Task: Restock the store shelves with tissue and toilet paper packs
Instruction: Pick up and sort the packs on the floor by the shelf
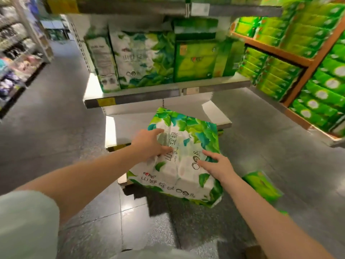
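Note:
A large white and green leaf-print tissue pack [183,146] lies tilted low in front of the bottom shelf [216,116]. My left hand [149,143] rests on its upper left face, fingers spread and bent onto the wrapping. My right hand [214,163] lies on its right side with straight fingers touching the plastic. Neither hand clearly closes round the pack. On the middle shelf [149,94] stand matching leaf-print packs [143,57] and a green pack [196,60].
A small green pack [261,186] lies on the grey tiled floor to the right. An orange-framed rack [298,58] at right is stacked with green packs. Another shelving aisle [16,58] runs along the left. Open floor lies left of the shelf unit.

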